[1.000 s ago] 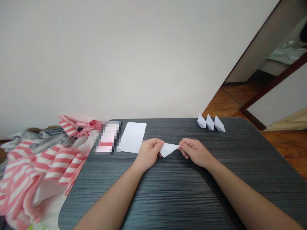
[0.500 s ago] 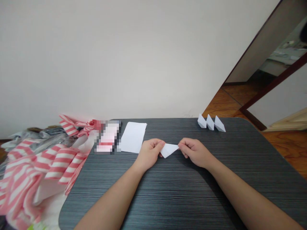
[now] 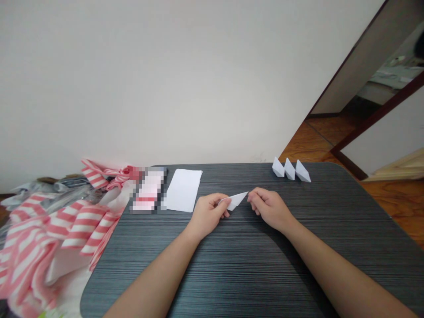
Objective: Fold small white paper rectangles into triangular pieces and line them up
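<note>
My left hand (image 3: 208,216) pinches the wide end of a folded white paper triangle (image 3: 236,201), which points right and is tilted edge-up above the dark table. My right hand (image 3: 270,210) rests just to the right of the paper's tip, its fingers curled together and apparently not touching it. A flat white paper sheet (image 3: 183,190) lies on the table to the left of my left hand. Three folded white paper boat shapes (image 3: 290,170) stand in a row at the far table edge.
The dark grey striped table (image 3: 265,269) has rounded corners. A pixelated, blurred object (image 3: 148,191) lies at its far left. Pink-and-white striped fabric (image 3: 68,234) is heaped beyond the left edge. A wooden floor (image 3: 318,143) and doorway lie to the right.
My right hand has let go of the paper's tip and drawn slightly right. The paper now sits in my left hand alone, turned more edge-up and narrower in view.
</note>
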